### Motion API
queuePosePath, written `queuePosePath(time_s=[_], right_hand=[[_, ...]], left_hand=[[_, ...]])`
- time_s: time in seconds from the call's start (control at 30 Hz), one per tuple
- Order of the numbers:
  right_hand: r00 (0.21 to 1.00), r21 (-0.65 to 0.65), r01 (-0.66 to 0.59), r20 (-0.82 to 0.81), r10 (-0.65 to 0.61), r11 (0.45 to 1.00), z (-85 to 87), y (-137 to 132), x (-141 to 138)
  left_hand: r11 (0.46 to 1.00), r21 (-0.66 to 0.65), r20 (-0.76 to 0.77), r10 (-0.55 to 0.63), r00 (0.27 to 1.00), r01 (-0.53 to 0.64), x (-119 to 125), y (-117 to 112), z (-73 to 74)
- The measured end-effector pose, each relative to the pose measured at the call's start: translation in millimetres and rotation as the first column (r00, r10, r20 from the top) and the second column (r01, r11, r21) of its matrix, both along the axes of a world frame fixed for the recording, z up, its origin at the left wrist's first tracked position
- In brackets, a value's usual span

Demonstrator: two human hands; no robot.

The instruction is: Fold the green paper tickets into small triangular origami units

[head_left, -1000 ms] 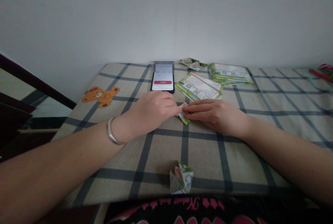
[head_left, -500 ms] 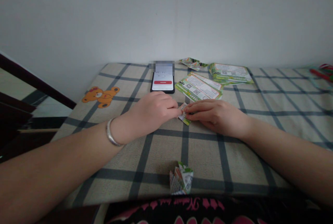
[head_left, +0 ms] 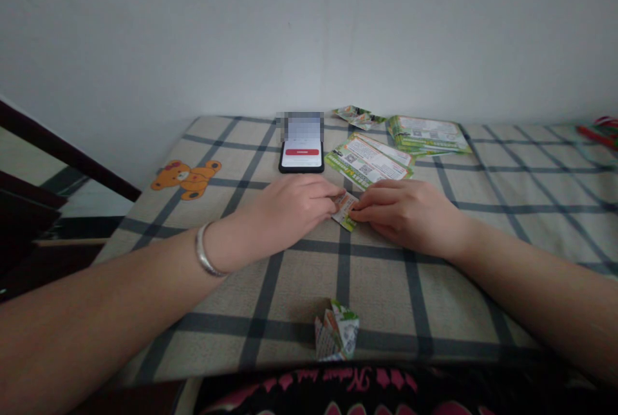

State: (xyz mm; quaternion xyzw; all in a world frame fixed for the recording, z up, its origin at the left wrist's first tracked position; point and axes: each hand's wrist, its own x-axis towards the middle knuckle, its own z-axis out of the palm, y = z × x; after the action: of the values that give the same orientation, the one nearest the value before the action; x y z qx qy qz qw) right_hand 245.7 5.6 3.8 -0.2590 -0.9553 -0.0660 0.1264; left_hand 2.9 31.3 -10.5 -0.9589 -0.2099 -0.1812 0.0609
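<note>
A small folded paper (head_left: 346, 211), printed in white, orange and green, lies on the checked tablecloth between my hands. My left hand (head_left: 302, 206), with a silver bangle at the wrist, has its fingertips pressed on the paper's left edge. On the paper's right edge, the closed fingers of my right hand (head_left: 408, 212) pinch or press it. Just beyond are loose printed flyers (head_left: 371, 161). Nearer to me stands a folded paper piece (head_left: 338, 331) with pointed tips, at the table's front edge.
A phone (head_left: 302, 152) with a lit screen lies behind my left hand. At the back right sits a stack of flyers (head_left: 427, 135), with folded paper pieces (head_left: 358, 117) beside it against the wall. A bear sticker (head_left: 187, 178) is at left; a red object (head_left: 599, 135) is far right.
My right hand's fingers have drawn slightly right and curled more, uncovering more of the folded paper. My left fingertips have moved a little right, over its upper left edge.
</note>
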Motion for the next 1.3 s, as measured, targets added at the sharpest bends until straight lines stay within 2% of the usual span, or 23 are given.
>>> queuePosePath(time_s=[0.13, 0.27, 0.47, 0.73, 0.93, 1.17, 1.3], right_hand=[[1.0, -0.053, 0.007, -0.001, -0.007, 0.999, -2.9, 3, 2], [0.999, -0.08, 0.021, -0.028, -0.023, 0.997, -5.0, 4, 5], [0.996, -0.076, 0.084, 0.031, -0.082, 0.994, -4.9, 3, 6], [0.997, -0.06, 0.075, 0.027, -0.074, 0.995, -4.3, 2, 5], [0.994, -0.062, 0.102, 0.05, -0.099, 0.993, -1.7, -1, 2], [0.988, 0.09, 0.155, 0.009, -0.157, 0.984, -9.1, -1, 3], [0.988, 0.103, 0.153, 0.013, -0.155, 0.983, -9.6, -1, 3]], left_hand=[[0.999, -0.04, -0.051, 0.004, 0.999, -0.006, 3, -2, -2.7], [1.0, -0.007, -0.057, 0.016, 0.998, -0.016, 4, -4, -4.9], [0.991, -0.023, -0.055, 0.133, 0.99, -0.134, 5, -9, -3.4], [0.992, 0.051, -0.034, 0.119, 0.992, -0.118, 5, -11, 5.4], [0.992, 0.039, -0.042, 0.125, 0.991, -0.123, 6, -11, 6.1], [0.988, 0.032, -0.043, 0.154, 0.987, -0.153, 3, -13, 5.9], [0.985, 0.091, -0.043, 0.148, 0.988, -0.143, 3, -12, 5.8]])
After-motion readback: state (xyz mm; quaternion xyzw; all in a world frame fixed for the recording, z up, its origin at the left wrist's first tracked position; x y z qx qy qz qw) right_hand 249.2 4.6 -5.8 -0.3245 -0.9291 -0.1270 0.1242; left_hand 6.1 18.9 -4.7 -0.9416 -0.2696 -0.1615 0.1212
